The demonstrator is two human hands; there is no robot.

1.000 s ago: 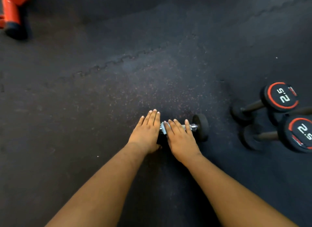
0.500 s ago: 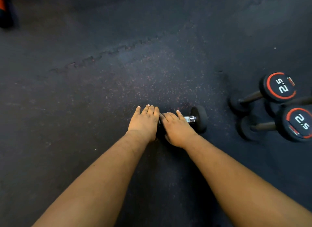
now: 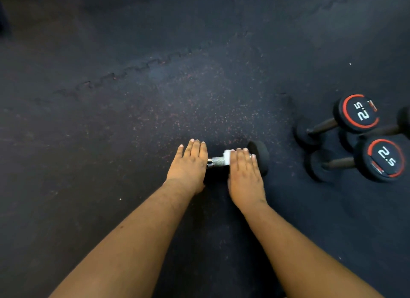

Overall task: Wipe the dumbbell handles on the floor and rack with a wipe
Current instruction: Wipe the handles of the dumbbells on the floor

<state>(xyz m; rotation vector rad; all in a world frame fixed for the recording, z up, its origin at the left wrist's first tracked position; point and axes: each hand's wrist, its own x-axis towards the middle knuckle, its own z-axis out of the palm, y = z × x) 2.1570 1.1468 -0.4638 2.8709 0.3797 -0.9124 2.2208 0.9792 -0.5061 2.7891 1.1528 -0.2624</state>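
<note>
Head view, looking down at dark rubber floor (image 3: 111,142).

Small dumbbell (image 3: 258,156) lying crosswise on floor, just beyond both hands. Knurled metal handle (image 3: 218,161) showing in the gap between the hands; right head black, visible past right fingers; left head hidden under left hand.

Left hand (image 3: 188,164) flat, fingers together and extended, palm down over the left end of the dumbbell. Appears to steady it, not to clasp; nothing visibly held.

Right hand (image 3: 245,171) flat, fingers extended over the right part of the handle, pressing a white wipe (image 3: 227,157) against it. Wipe edge peeks out at the left of the fingers, wrapped partly round the bar. Grip beneath the palm hidden; looks like pressure from above, not a closed fist.

Two more dumbbells marked 2.5, far pair (image 3: 355,114) and near pair (image 3: 381,160), at right, well apart from the hands, handles dark. Part of another one at the right edge. No rack in view.

Step in hand, by judgement: wiping the handle of the first floor dumbbell, right part covered, bare knurl left of the wipe.

Next move likely calls for sliding the wipe left along the bar toward the left hand, keeping the left end pinned so the dumbbell does not roll; then a turn of the bar to reach the underside. After that, the 2.5 ones at right.
</note>
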